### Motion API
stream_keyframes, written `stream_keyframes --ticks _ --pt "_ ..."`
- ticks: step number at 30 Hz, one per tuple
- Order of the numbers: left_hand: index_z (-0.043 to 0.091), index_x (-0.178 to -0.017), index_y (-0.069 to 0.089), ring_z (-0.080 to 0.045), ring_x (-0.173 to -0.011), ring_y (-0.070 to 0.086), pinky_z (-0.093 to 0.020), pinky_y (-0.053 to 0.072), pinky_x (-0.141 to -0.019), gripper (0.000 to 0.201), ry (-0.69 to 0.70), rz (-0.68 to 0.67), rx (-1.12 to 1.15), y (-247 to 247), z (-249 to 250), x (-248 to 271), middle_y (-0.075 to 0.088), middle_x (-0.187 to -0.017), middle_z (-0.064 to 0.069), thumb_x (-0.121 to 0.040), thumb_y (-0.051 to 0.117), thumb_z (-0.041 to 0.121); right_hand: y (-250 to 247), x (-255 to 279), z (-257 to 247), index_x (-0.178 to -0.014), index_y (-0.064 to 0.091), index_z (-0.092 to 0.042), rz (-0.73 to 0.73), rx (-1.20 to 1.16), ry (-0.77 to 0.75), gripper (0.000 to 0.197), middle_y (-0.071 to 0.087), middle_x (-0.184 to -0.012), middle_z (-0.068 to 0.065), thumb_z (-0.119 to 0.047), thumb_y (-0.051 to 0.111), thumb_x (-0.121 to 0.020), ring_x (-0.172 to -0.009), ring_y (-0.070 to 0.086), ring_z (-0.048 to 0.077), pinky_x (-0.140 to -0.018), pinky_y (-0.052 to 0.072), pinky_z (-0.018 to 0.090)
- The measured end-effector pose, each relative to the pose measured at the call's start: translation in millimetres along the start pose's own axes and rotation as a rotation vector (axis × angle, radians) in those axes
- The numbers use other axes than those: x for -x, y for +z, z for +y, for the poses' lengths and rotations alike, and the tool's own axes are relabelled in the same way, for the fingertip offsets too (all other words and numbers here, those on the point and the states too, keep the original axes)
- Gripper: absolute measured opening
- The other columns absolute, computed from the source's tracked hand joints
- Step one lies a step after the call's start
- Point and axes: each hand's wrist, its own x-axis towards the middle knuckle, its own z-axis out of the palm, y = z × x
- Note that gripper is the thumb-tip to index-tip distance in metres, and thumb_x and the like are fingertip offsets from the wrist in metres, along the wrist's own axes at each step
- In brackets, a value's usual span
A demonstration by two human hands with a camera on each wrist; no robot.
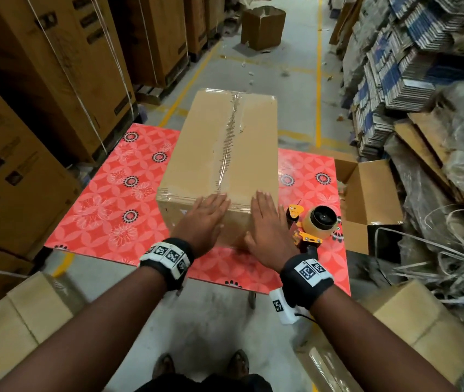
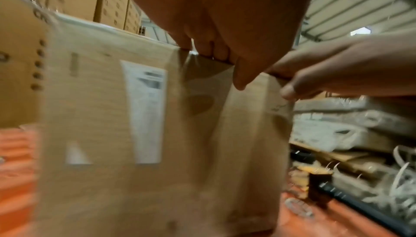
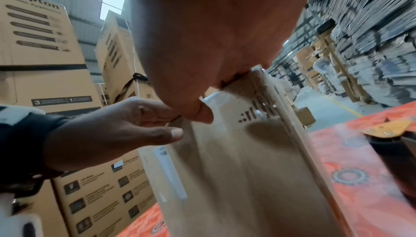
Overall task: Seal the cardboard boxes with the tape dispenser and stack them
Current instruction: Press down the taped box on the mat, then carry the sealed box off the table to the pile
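Both flat, straight-fingered hands, left hand (image 1: 205,222) and right hand (image 1: 264,222), pressed clear tape on the sealed brown cardboard box (image 1: 222,154); stacking remained.

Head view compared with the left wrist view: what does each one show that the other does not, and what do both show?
Only the head view shows the box top with its taped seam, the tape dispenser lying on the table at the right, and an open carton beyond the table edge.

Only the left wrist view shows the white label on the box's near face.

Both show the cardboard box, the left hand and right hand flat at its near top edge, and the red patterned table.
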Motion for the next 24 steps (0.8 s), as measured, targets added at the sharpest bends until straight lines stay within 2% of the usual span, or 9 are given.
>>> stream_keyframes --ticks 3,6,8,11,14,16,19,22,24 --pt "0.01 -0.15 0.03 -0.029 -0.144 0.027 -0.04 0.017 -0.119 0.063 -0.108 0.052 0.013 -8.6 -29.8 25.3 0.031 -0.156 -0.011 -0.092 0.055 0.02 4.5 3.0 11.4 -0.157 0.012 -0.005 0.022 -0.013 0.009 0.078 0.002 -0.166 0.013 -0.039 0.045 -0.095 -0.154 0.001 0.028 -0.123 0.008 0.052" --pt "0.009 -0.149 0.033 -0.028 -0.145 0.025 -0.035 0.016 -0.118 0.064 -0.268 0.045 0.061 -28.4 -53.3 39.3 0.03 -0.156 -0.011 -0.096 0.047 0.041 4.0 -3.0 17.0 -0.158 0.007 -0.005 0.014 -0.12 0.043 0.077 -0.003 -0.166 0.012 -0.048 0.036 -0.101 -0.153 -0.005 0.027 -0.124 0.005 0.047" --pt "0.005 -0.145 0.039 -0.029 -0.143 0.03 -0.036 0.024 -0.115 0.06 -0.311 -0.009 0.085 -40.6 -61.6 30.9 0.034 -0.153 -0.015 -0.098 0.046 0.042 -0.4 -16.1 19.5 -0.157 0.006 -0.001 -0.02 -0.191 0.056 0.077 -0.005 -0.166 0.016 -0.05 0.034 -0.103 -0.153 -0.009 0.028 -0.125 0.004 0.044" --pt "0.004 -0.117 0.056 -0.035 -0.12 0.053 -0.042 0.045 -0.098 0.039 -0.348 -0.094 0.074 -56.0 -73.8 3.5 0.052 -0.133 -0.018 -0.096 0.052 0.038 -15.4 -45.6 27.3 -0.155 0.006 0.004 -0.099 -0.213 0.07 0.079 -0.007 -0.164 0.022 -0.051 0.032 -0.104 -0.152 -0.011 0.032 -0.124 -0.003 0.039" --pt "0.012 -0.085 0.049 -0.036 -0.093 0.059 -0.039 0.046 -0.076 0.028 -0.439 -0.211 0.08 -74.8 -92.0 -32.7 0.057 -0.096 -0.014 -0.093 0.057 0.037 -33.2 -86.2 38.9 -0.155 0.012 0.002 -0.218 -0.22 0.13 0.081 -0.004 -0.164 0.023 -0.052 0.041 -0.101 -0.152 -0.008 0.036 -0.123 0.001 0.041" --pt "0.009 -0.092 0.057 -0.035 -0.101 0.059 -0.035 0.044 -0.079 0.029 -0.483 -0.28 0.054 -84.8 -107.7 -60.4 0.061 -0.099 -0.014 -0.093 0.057 0.039 -43.9 -118.1 51.6 -0.149 0.027 0.0 -0.269 -0.223 0.175 0.076 0.009 -0.162 0.023 -0.052 0.048 -0.098 -0.15 0.012 0.038 -0.121 0.018 0.045" --pt "0.009 -0.135 0.054 -0.033 -0.121 0.053 -0.032 0.041 -0.095 0.053 -0.546 -0.303 0.061 -92.6 -135.7 -101.3 0.055 -0.136 -0.016 -0.091 0.061 0.039 -56.1 -162.6 71.6 -0.132 0.045 -0.002 -0.305 -0.163 0.197 0.062 0.038 -0.141 0.021 -0.049 0.058 -0.094 -0.127 0.045 0.035 -0.102 0.039 0.041" --pt "0.011 -0.132 0.055 -0.032 -0.101 0.064 -0.028 0.047 -0.079 0.051 -0.563 -0.332 0.102 -93.5 -159.0 -136.4 0.062 -0.127 -0.014 -0.09 0.063 0.039 -66.3 -194.4 84.1 -0.134 0.046 -0.005 -0.302 -0.142 0.232 0.062 0.048 -0.136 0.021 -0.048 0.062 -0.092 -0.121 0.051 0.035 -0.093 0.04 0.037" --pt "0.008 -0.121 0.06 -0.032 -0.101 0.063 -0.028 0.045 -0.077 0.037 -0.534 -0.383 0.079 -93.1 -164.8 -158.0 0.063 -0.121 -0.016 -0.092 0.06 0.031 -69.7 -211.4 90.7 -0.149 0.033 -0.011 -0.331 -0.156 0.262 0.074 0.046 -0.146 0.021 -0.046 0.063 -0.092 -0.13 0.048 0.035 -0.101 0.04 0.036"
